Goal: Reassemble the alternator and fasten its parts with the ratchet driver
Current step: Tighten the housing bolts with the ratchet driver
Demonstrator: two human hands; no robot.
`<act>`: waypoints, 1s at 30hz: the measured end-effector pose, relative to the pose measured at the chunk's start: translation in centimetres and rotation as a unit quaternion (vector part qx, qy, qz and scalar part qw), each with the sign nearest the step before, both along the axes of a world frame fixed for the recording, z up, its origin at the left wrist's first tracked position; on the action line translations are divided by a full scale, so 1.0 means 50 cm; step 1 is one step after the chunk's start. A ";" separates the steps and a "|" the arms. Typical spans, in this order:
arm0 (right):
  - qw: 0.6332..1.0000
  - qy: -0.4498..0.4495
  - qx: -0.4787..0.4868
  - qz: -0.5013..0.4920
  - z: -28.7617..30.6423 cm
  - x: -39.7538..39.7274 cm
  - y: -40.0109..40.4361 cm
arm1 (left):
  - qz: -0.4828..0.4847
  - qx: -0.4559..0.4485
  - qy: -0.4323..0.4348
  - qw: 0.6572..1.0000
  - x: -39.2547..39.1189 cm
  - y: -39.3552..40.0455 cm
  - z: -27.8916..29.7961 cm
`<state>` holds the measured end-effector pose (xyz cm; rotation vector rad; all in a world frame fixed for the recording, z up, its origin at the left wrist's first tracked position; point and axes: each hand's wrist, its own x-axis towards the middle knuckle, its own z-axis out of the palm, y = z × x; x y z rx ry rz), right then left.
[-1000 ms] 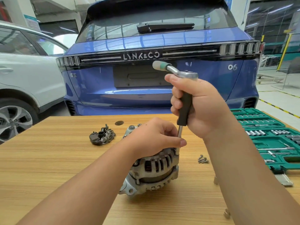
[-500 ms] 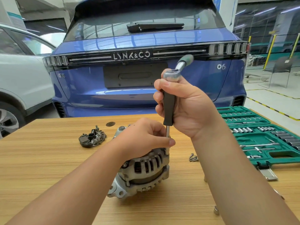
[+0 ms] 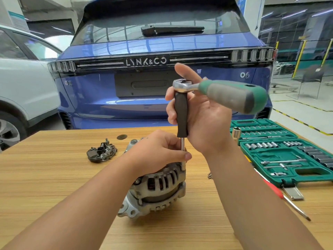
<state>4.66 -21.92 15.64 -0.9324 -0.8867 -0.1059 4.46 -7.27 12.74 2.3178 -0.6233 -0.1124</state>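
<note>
Tailgate lettering "LYNK&CO" | badge "06" | right hand grips ratchet driver

Green-and-grey ratchet driver, silver alternator, blue car.

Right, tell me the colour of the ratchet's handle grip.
Green with grey inlays on the ratchet handle, seen clearly in the head view.
</note>
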 end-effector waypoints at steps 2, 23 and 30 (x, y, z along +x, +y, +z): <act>1.000 0.008 -0.024 -0.006 0.002 0.004 -0.001 | 0.002 -0.001 -0.001 1.000 0.000 0.001 0.000; 0.986 0.059 -0.023 -0.157 0.012 -0.019 0.022 | -0.010 -0.007 -0.006 1.000 0.006 0.003 -0.007; 0.998 0.013 0.008 -0.067 0.004 -0.016 0.019 | -0.001 0.001 -0.005 1.000 0.005 0.002 -0.007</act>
